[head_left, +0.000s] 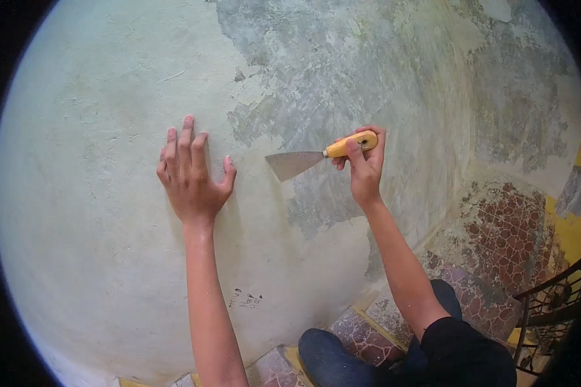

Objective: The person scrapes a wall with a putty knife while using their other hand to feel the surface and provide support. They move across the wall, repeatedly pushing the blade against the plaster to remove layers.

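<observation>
My right hand [363, 164] grips a putty knife by its yellow handle [350, 145]. The knife's flat metal blade [295, 164] points left, its wide edge at or close to the wall; contact is hard to tell. My left hand [195, 174] lies on the pale painted wall [110, 193] with its fingers spread, left of the blade. Around and above the blade, the paint gives way to a bare grey patch [323, 77] with ragged edges.
Tiled stairs [368, 335] with yellow edges run along the wall's foot, under my knees [332, 358]. Flakes litter the brown tiled floor [503, 226] at right. A dark metal railing [549, 309] stands at the lower right. Small handwriting [245, 298] marks the wall.
</observation>
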`<state>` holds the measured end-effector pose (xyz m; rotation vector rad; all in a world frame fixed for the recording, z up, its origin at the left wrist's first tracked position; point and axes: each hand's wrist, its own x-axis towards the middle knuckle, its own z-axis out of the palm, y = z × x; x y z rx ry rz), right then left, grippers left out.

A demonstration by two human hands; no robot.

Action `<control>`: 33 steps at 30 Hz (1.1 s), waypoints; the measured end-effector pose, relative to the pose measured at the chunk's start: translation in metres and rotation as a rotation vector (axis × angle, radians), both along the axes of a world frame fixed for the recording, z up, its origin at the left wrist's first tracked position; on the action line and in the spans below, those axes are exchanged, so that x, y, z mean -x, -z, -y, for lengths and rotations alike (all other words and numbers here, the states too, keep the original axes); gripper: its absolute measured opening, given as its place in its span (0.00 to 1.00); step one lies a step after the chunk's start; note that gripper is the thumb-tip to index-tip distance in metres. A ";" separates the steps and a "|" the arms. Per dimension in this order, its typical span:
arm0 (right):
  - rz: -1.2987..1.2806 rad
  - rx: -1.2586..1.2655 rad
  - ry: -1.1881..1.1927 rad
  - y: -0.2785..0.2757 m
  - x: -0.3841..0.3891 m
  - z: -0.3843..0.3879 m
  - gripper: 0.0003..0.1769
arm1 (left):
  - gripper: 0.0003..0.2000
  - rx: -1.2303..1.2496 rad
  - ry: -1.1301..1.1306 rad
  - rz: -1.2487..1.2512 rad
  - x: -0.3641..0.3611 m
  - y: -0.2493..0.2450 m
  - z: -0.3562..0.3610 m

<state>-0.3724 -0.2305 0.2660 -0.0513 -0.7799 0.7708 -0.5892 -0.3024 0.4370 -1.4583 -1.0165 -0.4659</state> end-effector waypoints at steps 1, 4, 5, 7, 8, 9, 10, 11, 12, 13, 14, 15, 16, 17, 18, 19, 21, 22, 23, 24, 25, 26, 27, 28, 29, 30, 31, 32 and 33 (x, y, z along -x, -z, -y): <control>-0.032 -0.002 0.033 -0.002 -0.004 0.000 0.15 | 0.26 0.003 0.001 0.001 -0.001 0.001 0.000; -0.063 0.007 0.101 -0.003 -0.012 -0.006 0.15 | 0.26 -0.014 0.008 -0.001 0.000 -0.001 0.001; -0.058 0.029 0.141 -0.002 -0.013 -0.009 0.15 | 0.26 -0.019 0.010 -0.007 0.002 0.000 0.000; -0.002 -0.018 0.124 -0.009 -0.011 -0.003 0.15 | 0.26 -0.019 0.021 -0.014 0.001 -0.001 -0.002; 0.062 -0.056 0.105 -0.009 -0.013 0.000 0.16 | 0.26 -0.014 0.005 -0.008 0.000 -0.002 -0.001; 0.069 -0.045 0.108 -0.006 -0.018 -0.001 0.16 | 0.25 -0.004 -0.014 0.001 0.000 0.000 0.000; 0.020 -0.033 0.121 -0.005 -0.024 -0.005 0.16 | 0.25 0.006 -0.013 0.007 0.000 0.002 0.001; -0.031 -0.029 0.136 -0.006 -0.029 -0.007 0.16 | 0.25 -0.002 -0.016 -0.003 0.000 0.002 0.001; -0.029 -0.033 0.136 -0.005 -0.027 -0.009 0.16 | 0.25 -0.015 -0.020 -0.013 0.000 0.000 0.000; -0.017 -0.008 0.114 -0.004 -0.021 -0.011 0.16 | 0.25 -0.020 -0.020 -0.014 0.001 -0.001 0.000; -0.008 0.018 0.096 -0.002 -0.015 -0.013 0.15 | 0.25 -0.030 -0.010 -0.017 0.001 -0.001 0.000; 0.045 -0.025 0.068 -0.005 -0.008 -0.005 0.15 | 0.24 -0.036 0.003 -0.020 0.001 0.000 -0.002; 0.044 -0.020 0.073 -0.007 -0.011 -0.002 0.15 | 0.24 -0.031 0.009 -0.022 -0.001 0.001 -0.002; 0.042 -0.044 0.095 -0.009 -0.013 0.000 0.15 | 0.25 -0.023 0.017 -0.012 -0.001 0.001 -0.001; 0.039 -0.058 0.111 -0.009 -0.012 0.005 0.15 | 0.26 -0.005 0.019 -0.005 0.001 0.001 0.003; -0.031 -0.006 0.117 -0.007 -0.018 0.000 0.16 | 0.26 -0.009 0.019 -0.005 0.001 0.001 0.004; -0.042 -0.016 0.109 -0.010 -0.018 -0.002 0.16 | 0.26 -0.005 0.029 0.008 0.000 0.001 0.003; -0.056 -0.016 0.104 -0.012 -0.018 -0.002 0.16 | 0.26 -0.009 0.028 0.007 0.001 0.000 0.002; -0.055 -0.018 0.104 -0.015 -0.019 -0.003 0.16 | 0.26 -0.009 0.032 0.009 0.001 -0.001 0.002; -0.018 -0.057 0.085 -0.015 -0.021 -0.004 0.16 | 0.26 -0.001 0.035 0.014 0.001 0.001 0.002; 0.022 -0.093 0.067 -0.016 -0.024 -0.004 0.16 | 0.26 0.007 0.037 0.019 0.001 0.002 0.002; 0.034 -0.083 0.067 -0.014 -0.026 -0.005 0.16 | 0.25 0.000 0.019 0.006 0.002 0.003 0.001; 0.035 -0.083 0.089 -0.020 -0.029 -0.012 0.16 | 0.24 -0.031 0.001 -0.013 0.001 0.000 -0.001; 0.030 -0.072 0.108 -0.023 -0.029 -0.015 0.16 | 0.24 -0.034 -0.001 -0.012 0.001 -0.001 -0.001; 0.029 -0.073 0.107 -0.025 -0.031 -0.017 0.16 | 0.24 -0.038 -0.003 -0.009 0.000 -0.002 -0.001; 0.064 -0.106 0.096 -0.028 -0.033 -0.015 0.15 | 0.24 -0.037 -0.005 -0.003 0.000 0.000 -0.001; 0.100 -0.135 0.085 -0.028 -0.035 -0.013 0.15 | 0.24 -0.029 -0.007 0.001 -0.001 0.002 0.000; 0.102 -0.129 0.086 -0.025 -0.036 -0.016 0.15 | 0.24 -0.033 -0.009 -0.002 -0.001 0.001 0.000; 0.087 -0.101 0.065 -0.023 -0.036 -0.022 0.15 | 0.24 -0.045 -0.010 -0.006 -0.002 0.000 0.000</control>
